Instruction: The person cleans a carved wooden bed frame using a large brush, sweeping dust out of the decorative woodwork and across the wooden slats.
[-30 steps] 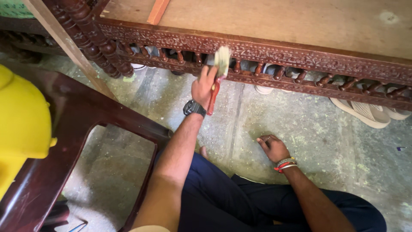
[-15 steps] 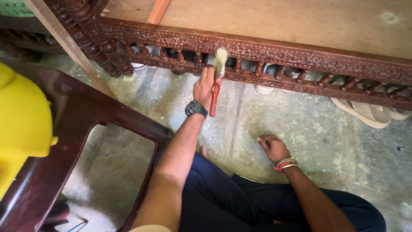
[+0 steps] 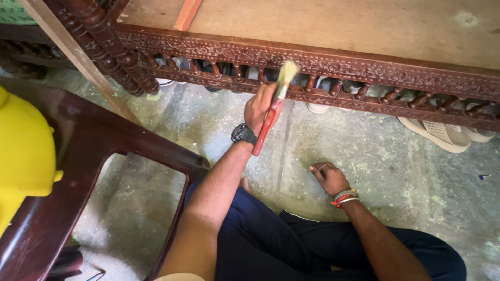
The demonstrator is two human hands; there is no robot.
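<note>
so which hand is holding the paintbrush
The left hand, the one with the black wristwatch, holds the red-handled paintbrush against the carved rail. The right hand, wearing bracelets, rests on the floor.

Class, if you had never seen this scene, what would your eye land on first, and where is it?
The left hand holds a red-handled brush, bristles against the carved dark rail across the top. A bright yellow object fills the left edge. The right hand rests on the concrete floor.

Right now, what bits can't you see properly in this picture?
- Head view: the carved wooden rail runs off the right edge.
- The shoes are partly hidden behind that rail.
- The left hand covers part of the paintbrush handle.
- The yellow thing is cut off at the left edge.
</note>
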